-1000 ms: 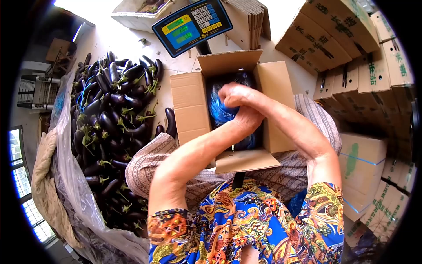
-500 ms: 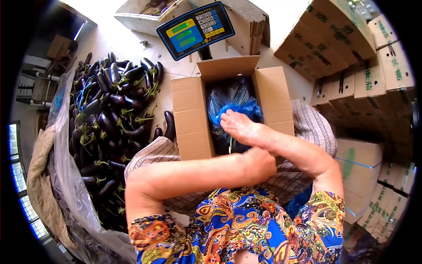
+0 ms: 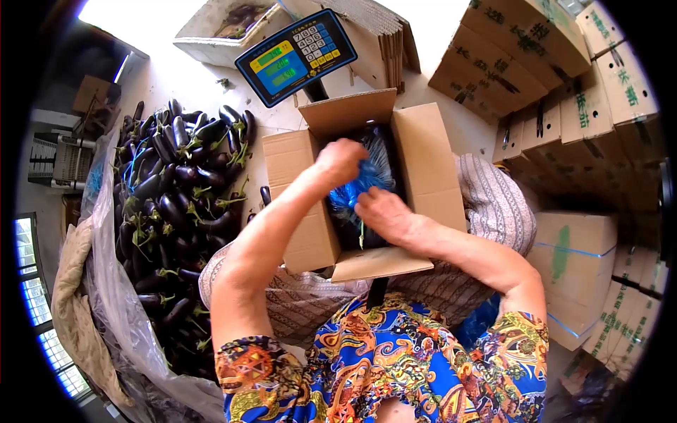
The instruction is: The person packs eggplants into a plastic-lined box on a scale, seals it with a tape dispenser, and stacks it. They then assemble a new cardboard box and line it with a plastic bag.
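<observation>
An open cardboard box (image 3: 431, 169) with its flaps spread stands between my knees. Inside it, dark eggplants (image 3: 351, 229) lie under a clear bag with a blue, bunched top (image 3: 357, 185). My left hand (image 3: 342, 161) reaches over the box's left side, fingers closed on the upper left of the blue plastic. At the lower right of the same plastic, my right hand (image 3: 386, 213) has its fingers bent and pressed together on it. A green stem shows just below the blue plastic.
A lit scale display (image 3: 296, 58) stands behind the box. To the left lies a large pile of eggplants (image 3: 180, 211) beside clear plastic sheeting (image 3: 134, 310). Printed cartons (image 3: 508, 53) are stacked at the right, with a strapped carton (image 3: 575, 271) below. Folded cardboard (image 3: 374, 42) leans behind.
My left hand has moved up from the box's near edge to the blue plastic. The near flap now shows, folded outward. My right hand has shifted slightly down, and the view has shifted a little.
</observation>
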A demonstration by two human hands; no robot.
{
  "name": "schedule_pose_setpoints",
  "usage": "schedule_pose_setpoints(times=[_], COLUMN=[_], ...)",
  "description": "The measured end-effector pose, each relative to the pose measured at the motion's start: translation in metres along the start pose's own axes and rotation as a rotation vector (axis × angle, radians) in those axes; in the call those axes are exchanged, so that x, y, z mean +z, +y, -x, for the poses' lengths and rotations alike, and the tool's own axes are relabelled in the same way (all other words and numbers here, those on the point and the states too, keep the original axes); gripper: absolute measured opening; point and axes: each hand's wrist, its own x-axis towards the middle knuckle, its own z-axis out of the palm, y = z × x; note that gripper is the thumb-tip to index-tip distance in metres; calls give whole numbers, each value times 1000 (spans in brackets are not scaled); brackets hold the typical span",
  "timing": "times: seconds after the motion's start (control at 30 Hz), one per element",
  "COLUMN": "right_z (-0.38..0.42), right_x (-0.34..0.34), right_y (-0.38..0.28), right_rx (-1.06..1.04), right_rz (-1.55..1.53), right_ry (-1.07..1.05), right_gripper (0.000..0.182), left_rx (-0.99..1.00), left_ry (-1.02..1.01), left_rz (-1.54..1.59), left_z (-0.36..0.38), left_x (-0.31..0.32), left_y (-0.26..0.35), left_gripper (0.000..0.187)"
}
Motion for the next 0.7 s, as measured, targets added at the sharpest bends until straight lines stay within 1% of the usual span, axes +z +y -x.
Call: schedule_pose_setpoints(times=[0.07, 0.13, 0.17, 0.2, 0.23, 0.27, 0.3, 0.33, 0.37, 0.4, 0.43, 0.47, 0.5, 0.53, 0.57, 0.6, 0.63, 0.67, 0.7], right_z=[6, 1, -7, -17, -27, -36, -44, -53, -60, -65, -65, -62, -59, -50, -37, -27, -18, -15, -13], right_x=[-7, -18, -23, -17, -12, -9, -8, -7, -6, -5, -2, 1, -15, -12, -7, -1, 6, 1, -3], right_y=[17, 35, 40, 48, 55, 59, 58, 56, 53, 49, 47, 42, 39, 39, 40, 38, 31, 27, 24], right_rx=[70, 186, 260, 280, 294, 308, 350, 389, 424, 430, 386, 347, 296, 168, 39, -89, -125, -174, -200], right_rz=[-38, -186, -221, -196, -184, -173, -214, -255, -295, -445, -500, -557, -591, -543, -489, -433, -231, -142, -106], right_ry=[-10, 21, 32, 75, 89, 105, 70, 34, -4, -58, -89, -121, -176, -115, -53, 8, 88, 103, 111], right_gripper=[6, 5, 7, 9, 10, 11, 12, 13, 13, 18, 19, 21, 19, 17, 16, 14, 11, 13, 16], left_rx=[56, 36, 25, -2, -36, 31, 74, 53, 116, 179, 189, 153, 118, 83, 210, 352, 348, 333, 238], left_ry=[111, 41, 90, -13, -27, -125, -296, -245, -134, -19, -19, -69, -119, -167, -219, -68, -456, -845, -855], left_rz=[109, 53, 48, -58, -76, -40, -65, 37, 6, -25, 16, 39, 62, 84, -52, -86, -99, -110, -168], left_z=[23, 42, 51, 59, 66, 67, 68, 76, 81, 81, 78, 77, 77, 77, 82, 93, 90, 86, 83], left_x=[8, 13, 24, 28, 29, 41, 52, 48, 60, 66, 70, 75, 74, 65, 55, 70, 37, -11, -42], left_y=[-28, -15, 2, 24, 47, 54, 63, 77, 80, 80, 76, 73, 71, 74, 78, 70, 84, 104, 116], left_gripper=[34, 33, 26, 18, 10, 10, 13, 16, 19, 23, 28, 28, 29, 29, 26, 24, 23, 21, 21])
